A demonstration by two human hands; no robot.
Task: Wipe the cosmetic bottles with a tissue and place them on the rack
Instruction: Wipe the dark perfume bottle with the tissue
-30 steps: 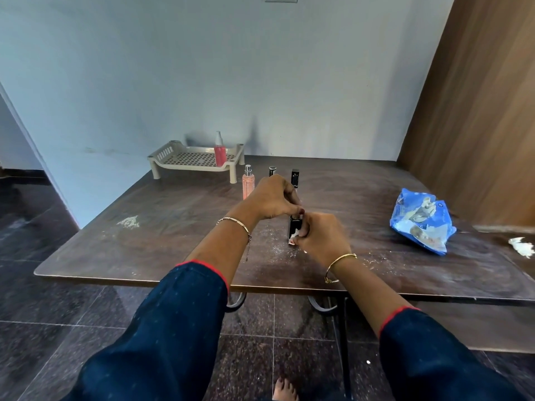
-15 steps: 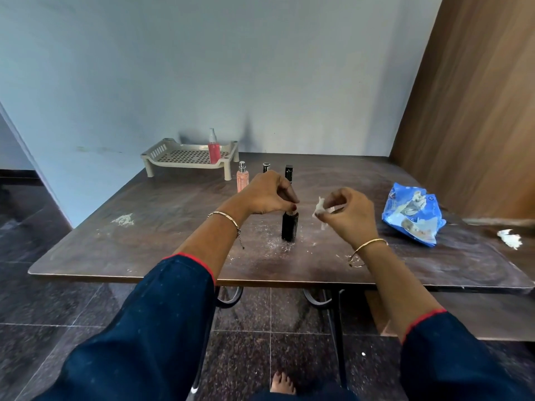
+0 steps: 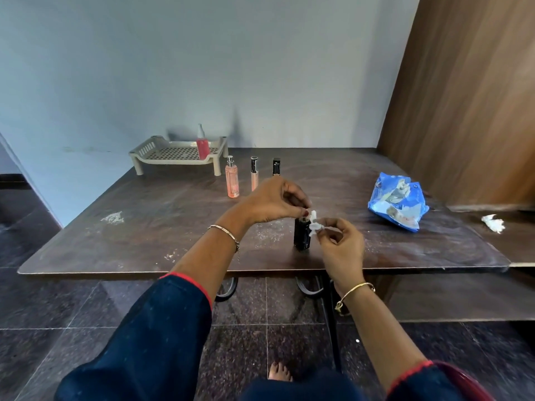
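**Q:** What has changed since half a second ago?

**A:** The right grip [image 3: 341, 244], pinching the tissue [image 3: 314, 225], has come back from the open air to the upper side of the black bottle [image 3: 302, 237]. The bottle stands upright on the desk [image 3: 144, 227]. The left grip [image 3: 272, 201] curls over its top, apparently pinching it.

**Q:** Meaning?

**A:** Wiping probably resumes; the rack [image 3: 179, 153] must wait.

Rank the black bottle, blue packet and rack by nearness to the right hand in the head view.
1. Nearest: black bottle, just left of the right hand.
2. blue packet, table's right side.
3. rack, far back-left corner.
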